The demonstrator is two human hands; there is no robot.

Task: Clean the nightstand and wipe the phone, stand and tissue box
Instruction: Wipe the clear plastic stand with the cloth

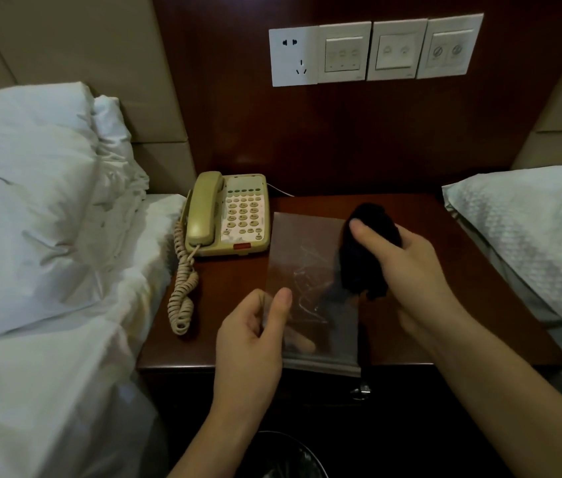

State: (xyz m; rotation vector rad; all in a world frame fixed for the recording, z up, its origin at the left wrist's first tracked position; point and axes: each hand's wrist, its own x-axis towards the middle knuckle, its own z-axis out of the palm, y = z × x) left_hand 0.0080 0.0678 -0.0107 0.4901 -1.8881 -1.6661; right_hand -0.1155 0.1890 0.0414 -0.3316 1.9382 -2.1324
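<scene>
A beige corded phone (227, 213) rests at the back left of the dark wooden nightstand (452, 281), its coiled cord (182, 284) trailing toward the front left edge. Above the middle of the nightstand my left hand (255, 336) grips the lower left of a clear plastic stand (307, 270), holding it up tilted. My right hand (407, 270) is closed on a bunched dark cloth (362, 267), pressed against the stand's right edge. No tissue box is in view.
White bedding (48, 236) lies to the left and a white pillow (531, 232) on another bed to the right. A wall panel holds a socket and switches (372, 51). A bin with a liner (293, 457) sits below. A drawer handle (360, 391) shows under the top.
</scene>
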